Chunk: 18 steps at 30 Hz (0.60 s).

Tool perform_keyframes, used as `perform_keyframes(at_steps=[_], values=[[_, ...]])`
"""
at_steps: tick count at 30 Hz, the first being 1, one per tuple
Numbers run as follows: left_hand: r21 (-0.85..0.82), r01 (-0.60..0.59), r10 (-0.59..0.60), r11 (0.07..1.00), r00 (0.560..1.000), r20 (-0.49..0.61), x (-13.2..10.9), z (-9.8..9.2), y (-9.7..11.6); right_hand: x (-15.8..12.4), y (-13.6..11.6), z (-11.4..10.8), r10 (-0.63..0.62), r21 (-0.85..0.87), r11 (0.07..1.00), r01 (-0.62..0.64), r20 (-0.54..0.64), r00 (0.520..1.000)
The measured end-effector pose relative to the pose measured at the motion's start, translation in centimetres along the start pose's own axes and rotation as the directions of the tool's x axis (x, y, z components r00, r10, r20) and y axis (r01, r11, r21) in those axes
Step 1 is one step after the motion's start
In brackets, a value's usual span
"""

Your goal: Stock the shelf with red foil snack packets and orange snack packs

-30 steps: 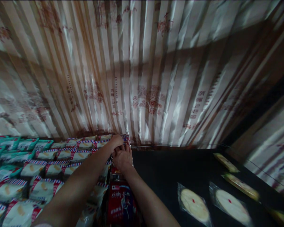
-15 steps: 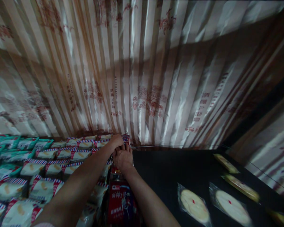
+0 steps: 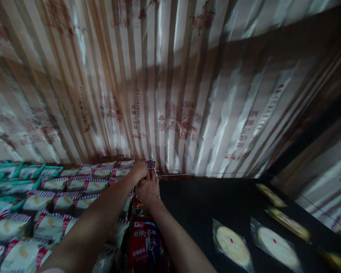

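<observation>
A glossy dark-red rectangular pack with white lettering and a blue-toned figure [image 3: 144,242] lies at the near end of a narrow column between the two forearms, its face smooth and flat. Further up the column, smaller red printed packaging [image 3: 138,203] shows beneath and just beside the hands, and a bit of it with a shiny patterned edge [image 3: 151,165] peeks out past them at the far end. The left hand [image 3: 140,170] bends down at the wrist, its knuckles rounded and its fingertips hidden; the right hand [image 3: 148,189] lies palm down just nearer, its fingers pointing away and touching or nearly touching the left. Both sit close together over the red packaging (whether they grip any of it, I cannot tell). The bare forearms converge from the lower edge in a narrow V, the left one crossing above plump, crinkled white pillow packets with red-and-blue striped edges [image 3: 49,226]; teal pillow packets [image 3: 19,185] line up beyond. To the right, the matte black worktop [image 3: 187,201] carries flat, pale round breads in clear film [image 3: 233,244] and slim yellowish wrapped bars [image 3: 288,223]. Behind everything hangs a pleated, silvery-sheened sheet with reddish-brown prints [image 3: 182,87].
</observation>
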<state>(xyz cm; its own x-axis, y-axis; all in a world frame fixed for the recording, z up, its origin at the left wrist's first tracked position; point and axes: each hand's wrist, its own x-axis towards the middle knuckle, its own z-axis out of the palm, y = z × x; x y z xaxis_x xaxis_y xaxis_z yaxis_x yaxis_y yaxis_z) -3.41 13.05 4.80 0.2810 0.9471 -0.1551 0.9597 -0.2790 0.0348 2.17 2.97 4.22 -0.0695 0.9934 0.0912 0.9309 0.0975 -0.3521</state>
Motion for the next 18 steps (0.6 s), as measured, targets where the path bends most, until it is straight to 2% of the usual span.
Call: perform_keyframes(at_steps=[9, 18], values=[[0.095, -0.01, 0.004, 0.995, 0.998, 0.062, -0.2, -0.3, -0.1, 0.1, -0.1, 0.1, 0.012, 0.044, 0.999, -0.012, 0.004, 1.0], [0.109, -0.187, 0.181, 0.976, 0.982, 0.06, -0.2, -1.3, 0.8, -0.1, 0.5, -1.8, 0.005, 0.081, 0.997, -0.007, 0.027, 1.0]])
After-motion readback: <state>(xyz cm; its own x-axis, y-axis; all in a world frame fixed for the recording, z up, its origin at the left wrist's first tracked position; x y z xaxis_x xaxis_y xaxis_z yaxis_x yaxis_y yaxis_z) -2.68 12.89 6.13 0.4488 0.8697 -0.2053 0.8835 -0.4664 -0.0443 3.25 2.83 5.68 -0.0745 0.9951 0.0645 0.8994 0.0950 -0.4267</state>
